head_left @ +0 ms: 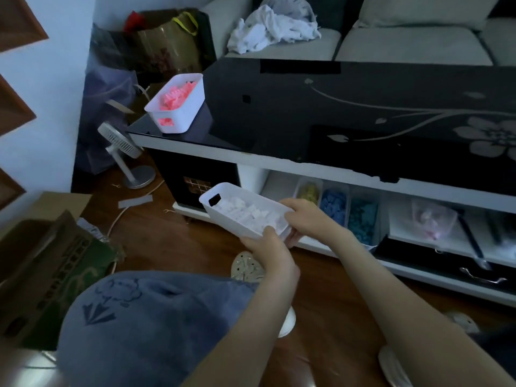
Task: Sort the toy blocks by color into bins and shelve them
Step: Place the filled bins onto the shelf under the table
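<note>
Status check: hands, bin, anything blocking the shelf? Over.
Left hand, right hand both gripping white bin, in front of shelf. Yellow bin, blue bin, teal bin shelved; pink bin on tabletop. Nothing seen blocking.

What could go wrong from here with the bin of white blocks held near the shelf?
Left hand and right hand grip the white bin at one end only, its far end unsupported; it could tip and spill blocks. The pink bin sits near the corner of the table and could be knocked off.
</note>
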The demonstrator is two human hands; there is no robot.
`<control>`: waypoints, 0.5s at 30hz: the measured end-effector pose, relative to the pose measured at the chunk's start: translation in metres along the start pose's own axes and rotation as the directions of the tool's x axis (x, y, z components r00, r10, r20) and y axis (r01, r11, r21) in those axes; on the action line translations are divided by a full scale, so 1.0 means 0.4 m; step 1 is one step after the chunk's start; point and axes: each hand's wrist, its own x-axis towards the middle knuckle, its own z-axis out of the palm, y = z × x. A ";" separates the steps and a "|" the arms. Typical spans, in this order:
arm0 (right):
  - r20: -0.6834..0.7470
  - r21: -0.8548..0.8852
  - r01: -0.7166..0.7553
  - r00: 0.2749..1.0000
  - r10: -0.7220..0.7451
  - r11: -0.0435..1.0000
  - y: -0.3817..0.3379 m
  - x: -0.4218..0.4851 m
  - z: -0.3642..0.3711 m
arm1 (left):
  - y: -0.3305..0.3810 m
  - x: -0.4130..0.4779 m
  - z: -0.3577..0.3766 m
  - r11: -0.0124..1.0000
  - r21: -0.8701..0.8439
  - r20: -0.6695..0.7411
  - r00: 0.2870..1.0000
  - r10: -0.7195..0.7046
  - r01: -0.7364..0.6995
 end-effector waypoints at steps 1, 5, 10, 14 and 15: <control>-0.002 0.002 -0.028 1.000 0.028 1.000 0.014 0.006 0.002 | -0.012 0.011 0.002 0.999 0.046 -0.017 1.000 0.001 0.000; -0.020 0.018 -0.133 0.991 0.134 0.991 0.087 0.050 0.031 | -0.042 0.033 0.003 0.977 0.215 -0.093 0.995 0.033 -0.012; -0.095 0.008 -0.201 0.975 0.201 0.980 0.124 0.085 0.060 | -0.085 0.133 0.010 0.952 0.271 -0.148 0.984 -0.102 0.140; -0.134 0.006 -0.219 0.967 0.217 0.976 0.180 0.121 0.069 | -0.117 0.184 0.029 0.951 0.245 -0.060 0.982 -0.180 0.189; -0.134 -0.007 -0.220 0.967 0.217 0.975 0.193 0.126 0.070 | -0.123 0.193 0.030 0.949 0.249 -0.054 0.981 -0.187 0.194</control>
